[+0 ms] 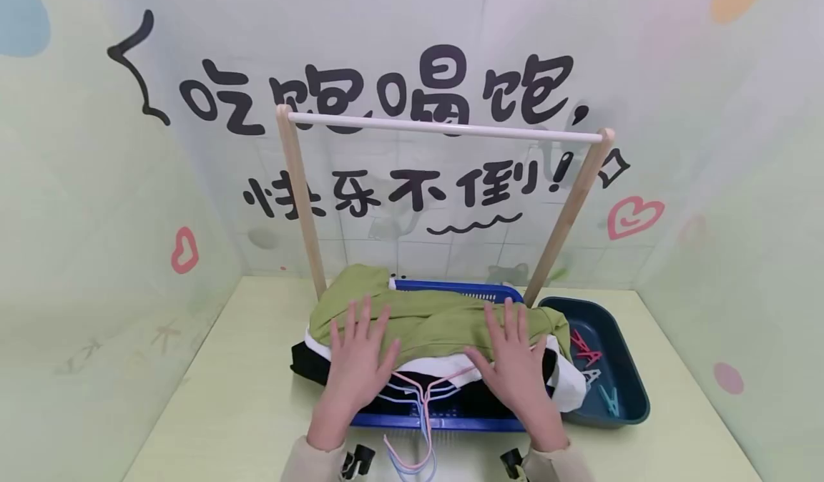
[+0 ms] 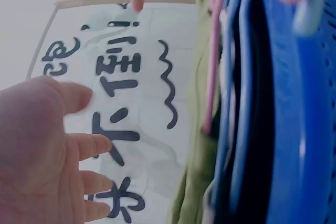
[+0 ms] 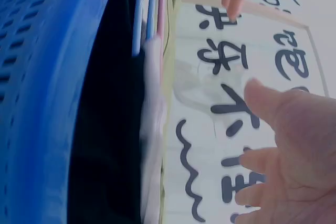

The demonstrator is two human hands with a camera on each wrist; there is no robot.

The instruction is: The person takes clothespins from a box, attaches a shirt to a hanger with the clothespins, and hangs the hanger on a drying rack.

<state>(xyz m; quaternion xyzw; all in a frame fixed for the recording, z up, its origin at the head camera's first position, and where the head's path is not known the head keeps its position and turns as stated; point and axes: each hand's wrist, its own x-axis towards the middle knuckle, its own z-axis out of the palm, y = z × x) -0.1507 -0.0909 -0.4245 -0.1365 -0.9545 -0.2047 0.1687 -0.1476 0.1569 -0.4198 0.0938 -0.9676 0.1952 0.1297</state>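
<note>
- Centrally, a green garment lies on top of a pile, over a white garment and a black garment.
- The pile lies on a blue basket, spilling past its left and right sides.
- A pink hanger and blue hangers show at the pile's near edge, their hooks hanging over the basket's front rim.
- The left hand is held above the pile's left part, palm down, fingers straight and apart, gripping nothing.
- The right hand is above the right part, likewise spread and gripping nothing; both wrist views show a gap between palm and cloth.
- Behind stands a rack, a white bar between two wooden posts.
- At right, a dark bin holds red, white and teal clips.
- Everything sits on a pale table; black Chinese writing marks the wall.
</note>
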